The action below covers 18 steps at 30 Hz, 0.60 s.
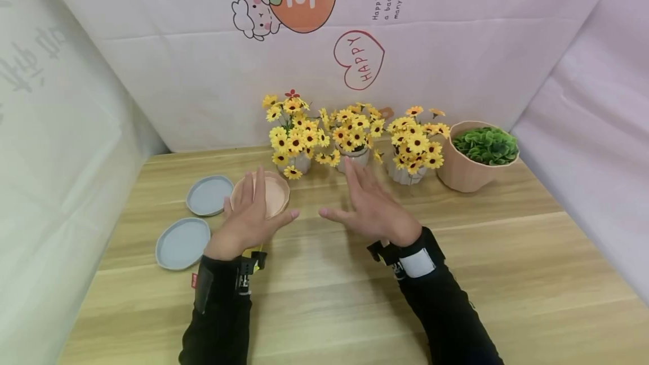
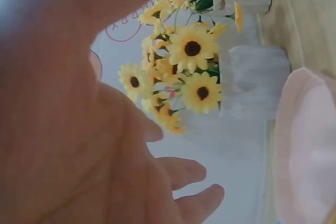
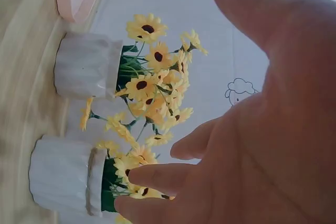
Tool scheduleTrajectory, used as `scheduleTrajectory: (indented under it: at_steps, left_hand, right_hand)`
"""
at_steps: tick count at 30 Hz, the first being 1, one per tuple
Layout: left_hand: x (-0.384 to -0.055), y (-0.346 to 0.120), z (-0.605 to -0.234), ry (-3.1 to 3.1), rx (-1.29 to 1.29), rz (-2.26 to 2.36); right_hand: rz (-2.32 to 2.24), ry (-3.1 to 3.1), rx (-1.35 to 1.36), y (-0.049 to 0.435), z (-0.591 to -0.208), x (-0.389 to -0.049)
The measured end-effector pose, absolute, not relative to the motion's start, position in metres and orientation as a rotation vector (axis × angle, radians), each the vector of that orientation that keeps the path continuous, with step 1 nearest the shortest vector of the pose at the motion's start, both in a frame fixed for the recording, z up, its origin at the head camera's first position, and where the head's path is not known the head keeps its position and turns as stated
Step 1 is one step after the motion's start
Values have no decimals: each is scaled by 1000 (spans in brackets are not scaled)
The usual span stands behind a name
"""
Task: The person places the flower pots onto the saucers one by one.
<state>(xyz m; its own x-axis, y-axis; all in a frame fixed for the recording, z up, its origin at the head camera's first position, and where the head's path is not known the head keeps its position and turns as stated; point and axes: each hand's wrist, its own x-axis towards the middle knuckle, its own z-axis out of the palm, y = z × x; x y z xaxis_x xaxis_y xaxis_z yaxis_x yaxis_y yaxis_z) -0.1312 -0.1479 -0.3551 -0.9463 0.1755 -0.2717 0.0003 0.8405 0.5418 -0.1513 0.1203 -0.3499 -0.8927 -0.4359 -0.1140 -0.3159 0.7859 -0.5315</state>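
Left hand [image 1: 244, 222] and right hand [image 1: 374, 212] both bare, nothing held; fingers straight, thumbs spread wide and aimed at each other across a gap. Left hand hovers over the left, near part of the pink dish [image 1: 276, 191], hiding some of it; left wrist view shows the fingers apart from the dish. Right hand is to the right of the dish, fingertips lined up with the middle flower pot [image 1: 361, 157]; can't tell if they touch it. Pink dish sits flat on the wooden table [image 1: 324, 308]. 3 pale pots with yellow, dark-centred flowers: the left flower pot [image 1: 303, 163] just behind the dish, slightly right; middle one right of the dish and behind; the right flower pot [image 1: 405, 176] farther right of the dish. Large peach pot [image 1: 466, 172] with green leaves [image 1: 485, 146] is well right of the dish. 2 gray-blue plates: far plate [image 1: 209, 195] just left of the dish, near plate [image 1: 182, 244] left of it and closer to the person. White cloth [image 1: 203, 89] hangs behind the dish, printed with a red "HAPPY" heart [image 1: 359, 61].
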Motion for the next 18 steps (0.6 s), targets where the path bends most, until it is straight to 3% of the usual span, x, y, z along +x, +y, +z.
scheduleTrajectory:
  at_steps: [10, 18]
  left_hand:
    - [-146, -160, -376, 2672, 246, 1000]
    - [-151, -176, -386, 2654, 258, 1200]
  right_hand:
    - [-946, 2587, -628, 124, -353, -161]
    - [-1137, 2447, -659, 118, -378, -181]
